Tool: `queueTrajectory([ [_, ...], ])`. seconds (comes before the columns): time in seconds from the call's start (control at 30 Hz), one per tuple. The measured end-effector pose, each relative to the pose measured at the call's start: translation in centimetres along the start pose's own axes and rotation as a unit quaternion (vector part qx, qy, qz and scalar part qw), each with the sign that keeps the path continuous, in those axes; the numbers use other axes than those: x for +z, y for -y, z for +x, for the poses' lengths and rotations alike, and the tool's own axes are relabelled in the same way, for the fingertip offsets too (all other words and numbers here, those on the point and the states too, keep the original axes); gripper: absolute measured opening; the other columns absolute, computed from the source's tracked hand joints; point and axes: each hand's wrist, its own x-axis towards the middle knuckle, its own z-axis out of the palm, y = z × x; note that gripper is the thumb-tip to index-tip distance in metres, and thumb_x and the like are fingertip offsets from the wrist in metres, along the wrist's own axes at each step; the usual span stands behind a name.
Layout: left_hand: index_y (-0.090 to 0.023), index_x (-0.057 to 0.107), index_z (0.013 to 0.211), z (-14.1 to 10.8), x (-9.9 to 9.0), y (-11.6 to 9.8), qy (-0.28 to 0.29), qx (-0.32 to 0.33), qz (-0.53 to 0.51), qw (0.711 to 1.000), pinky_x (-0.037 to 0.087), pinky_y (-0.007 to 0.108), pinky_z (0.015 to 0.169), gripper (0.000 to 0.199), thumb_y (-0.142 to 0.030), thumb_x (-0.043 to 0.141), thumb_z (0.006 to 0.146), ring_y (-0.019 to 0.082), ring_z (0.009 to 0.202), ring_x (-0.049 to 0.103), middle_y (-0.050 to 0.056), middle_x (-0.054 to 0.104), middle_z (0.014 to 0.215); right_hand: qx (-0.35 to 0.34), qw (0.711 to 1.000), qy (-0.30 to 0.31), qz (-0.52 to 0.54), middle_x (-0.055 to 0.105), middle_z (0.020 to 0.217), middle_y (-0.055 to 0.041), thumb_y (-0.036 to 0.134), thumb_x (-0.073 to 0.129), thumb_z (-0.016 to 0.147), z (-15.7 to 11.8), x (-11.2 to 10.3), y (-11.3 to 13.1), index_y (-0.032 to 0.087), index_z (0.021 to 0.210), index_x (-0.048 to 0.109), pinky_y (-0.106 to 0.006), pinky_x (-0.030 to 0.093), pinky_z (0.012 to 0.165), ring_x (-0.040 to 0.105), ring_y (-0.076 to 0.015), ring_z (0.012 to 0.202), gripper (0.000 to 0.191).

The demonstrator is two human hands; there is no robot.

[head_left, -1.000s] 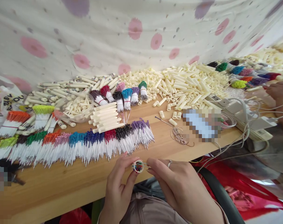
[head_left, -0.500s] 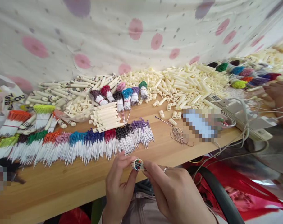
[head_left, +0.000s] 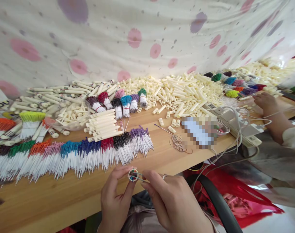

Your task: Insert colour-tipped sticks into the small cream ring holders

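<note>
At the lower centre of the frame, the left hand [head_left: 117, 197] grips a cream barrel [head_left: 129, 175], open end up; the right hand [head_left: 173, 199] pinches a slim tool [head_left: 140, 176], its tip at the opening. For sound work, the barrel should be held steady and the tip guided between the coloured pieces [head_left: 133, 174] without levering against the rim.

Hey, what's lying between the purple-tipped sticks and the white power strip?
The head view shows a loose stick, small cream pieces, a tangled cord and a blurred-out item on the wooden table.
</note>
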Motion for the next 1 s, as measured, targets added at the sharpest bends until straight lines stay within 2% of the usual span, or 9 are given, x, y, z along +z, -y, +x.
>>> queueTrajectory([
  [0.17,-0.026,0.069,0.106,0.39,0.25,-0.01,0.001,-0.010,-0.023,1.000,0.060,0.025,0.090,0.016,-0.018,0.070,0.092,0.016,0.098,0.073,0.002,0.077,0.102,-0.002,1.000,-0.018,0.008,0.062,0.061,0.0031,0.018,0.035,0.104,0.04,-0.16,-0.21,0.023,0.102,0.058,-0.025,0.035,0.049,0.059,-0.0156,0.049,0.024],
  [0.4,-0.027,0.069,0.107,0.41,0.29,-0.37,0.010,-0.011,-0.037,0.999,0.058,0.026,0.092,0.020,-0.014,0.069,0.092,0.016,0.100,0.072,0.001,0.076,0.103,-0.009,0.999,-0.026,0.025,0.060,0.062,0.0042,0.015,0.037,0.102,0.21,0.07,-0.65,0.022,0.110,0.060,-0.024,0.034,0.049,0.054,-0.0138,0.048,0.025],
  [0.67,-0.027,0.067,0.109,0.80,0.00,-0.58,0.005,0.006,-0.040,0.999,0.060,0.028,0.090,0.023,-0.012,0.068,0.092,0.017,0.100,0.072,0.002,0.076,0.103,-0.022,0.999,-0.012,0.037,0.061,0.062,0.0023,0.015,0.038,0.102,0.19,0.29,-0.49,0.021,0.097,0.059,-0.023,0.036,0.050,0.057,-0.0134,0.050,0.023],
  [1.0,-0.026,0.067,0.111,1.05,-0.27,-0.35,0.010,0.036,-0.024,0.999,0.060,0.031,0.088,0.024,-0.011,0.066,0.093,0.019,0.098,0.072,0.004,0.076,0.102,-0.022,0.999,0.009,0.029,0.065,0.065,0.0011,0.015,0.037,0.103,0.57,0.12,-0.41,0.021,0.104,0.061,-0.025,0.038,0.050,0.061,-0.0152,0.053,0.024],
])
